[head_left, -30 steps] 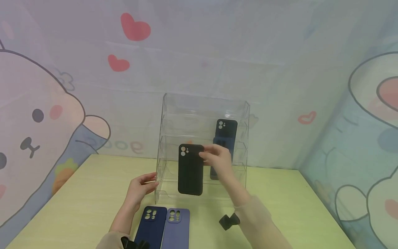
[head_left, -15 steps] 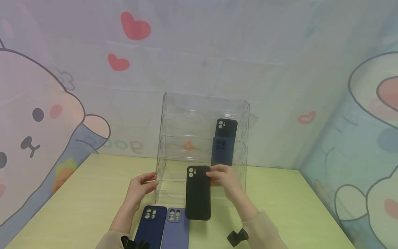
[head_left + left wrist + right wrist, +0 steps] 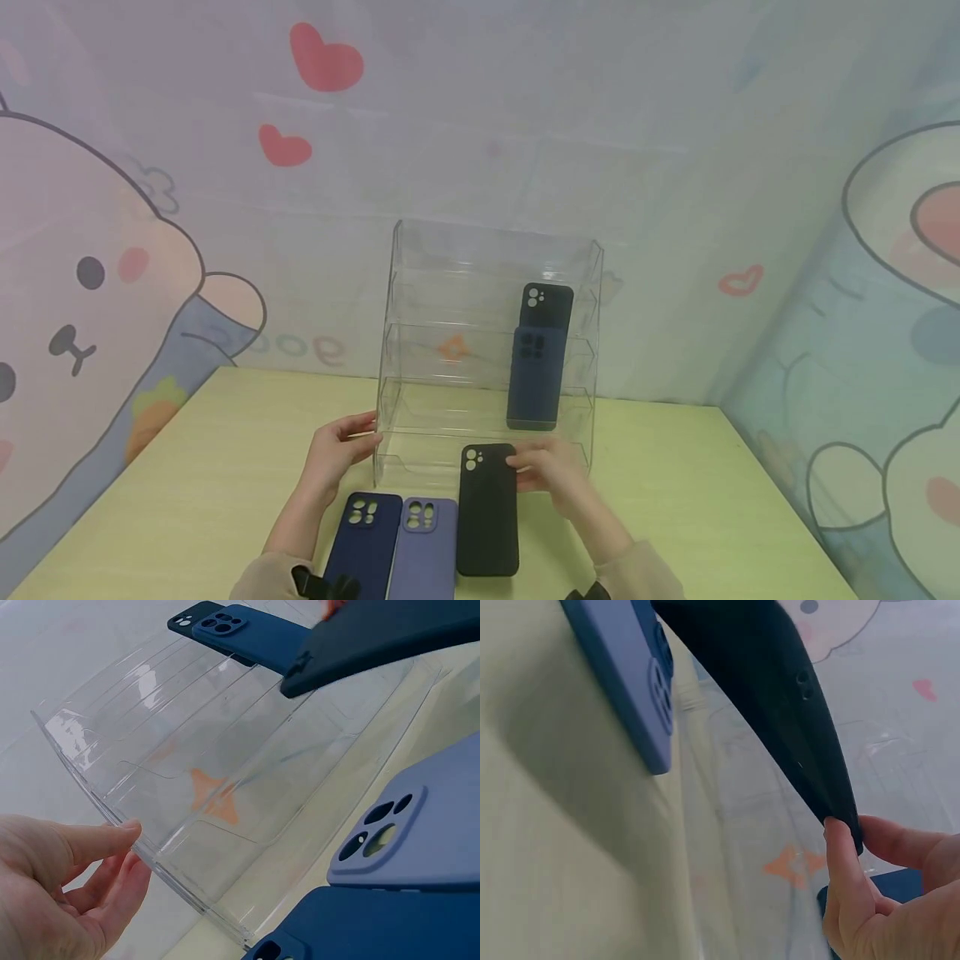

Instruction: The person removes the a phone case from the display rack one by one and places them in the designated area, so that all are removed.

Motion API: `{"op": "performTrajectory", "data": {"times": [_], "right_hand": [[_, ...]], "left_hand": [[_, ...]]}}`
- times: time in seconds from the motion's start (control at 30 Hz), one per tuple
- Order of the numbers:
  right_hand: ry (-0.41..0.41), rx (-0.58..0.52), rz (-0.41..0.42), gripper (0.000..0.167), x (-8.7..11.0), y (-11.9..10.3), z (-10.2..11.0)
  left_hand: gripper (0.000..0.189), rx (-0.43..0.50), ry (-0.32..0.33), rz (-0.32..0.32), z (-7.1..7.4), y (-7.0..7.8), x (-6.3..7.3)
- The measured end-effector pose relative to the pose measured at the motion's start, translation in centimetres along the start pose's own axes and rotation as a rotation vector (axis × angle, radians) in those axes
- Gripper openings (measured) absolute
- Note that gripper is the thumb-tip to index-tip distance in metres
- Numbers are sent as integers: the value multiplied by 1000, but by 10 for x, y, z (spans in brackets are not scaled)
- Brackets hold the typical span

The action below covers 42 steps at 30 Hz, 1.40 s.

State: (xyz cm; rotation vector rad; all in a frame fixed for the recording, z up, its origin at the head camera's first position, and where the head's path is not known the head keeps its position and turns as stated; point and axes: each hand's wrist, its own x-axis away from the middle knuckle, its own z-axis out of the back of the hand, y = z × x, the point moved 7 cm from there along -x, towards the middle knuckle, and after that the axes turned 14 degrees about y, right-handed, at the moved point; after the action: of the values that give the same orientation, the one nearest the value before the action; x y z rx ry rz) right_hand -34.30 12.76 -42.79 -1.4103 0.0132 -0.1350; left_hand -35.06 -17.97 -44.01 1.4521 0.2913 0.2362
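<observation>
My right hand (image 3: 553, 473) pinches a black phone case (image 3: 487, 512) by its upper right edge. In the right wrist view the black phone case slants over the table, thumb and fingers at one corner. My left hand (image 3: 71, 889) pinches the left side edge of a clear acrylic tiered rack (image 3: 180, 772). On the table in front of the rack, a navy phone case (image 3: 363, 542) and a lavender phone case (image 3: 426, 546) lie side by side. The black one is just right of the lavender one.
Inside the rack's right side stand a dark phone case (image 3: 546, 306) and, in front and lower, a blue phone case (image 3: 536, 379). A pale yellow table (image 3: 660, 500) carries everything. Behind it hangs a cartoon-printed backdrop (image 3: 480, 108).
My right hand has carried the black phone case down from in front of the rack toward the table, beside the lavender one. The left hand has stayed on the rack's edge.
</observation>
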Motion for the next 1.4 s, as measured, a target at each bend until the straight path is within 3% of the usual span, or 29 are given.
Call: {"op": "performTrajectory", "data": {"times": [0.27, 0.63, 1.4], "right_hand": [[-27, -23, -35, 33, 5, 27, -1], [-61, 15, -52, 36, 7, 53, -6], [-79, 162, -34, 29, 13, 65, -11]], "left_hand": [[45, 3, -2, -4, -1, -1, -1], [46, 3, -5, 2, 0, -3, -1], [46, 3, -8, -1, 0, -1, 1]]}}
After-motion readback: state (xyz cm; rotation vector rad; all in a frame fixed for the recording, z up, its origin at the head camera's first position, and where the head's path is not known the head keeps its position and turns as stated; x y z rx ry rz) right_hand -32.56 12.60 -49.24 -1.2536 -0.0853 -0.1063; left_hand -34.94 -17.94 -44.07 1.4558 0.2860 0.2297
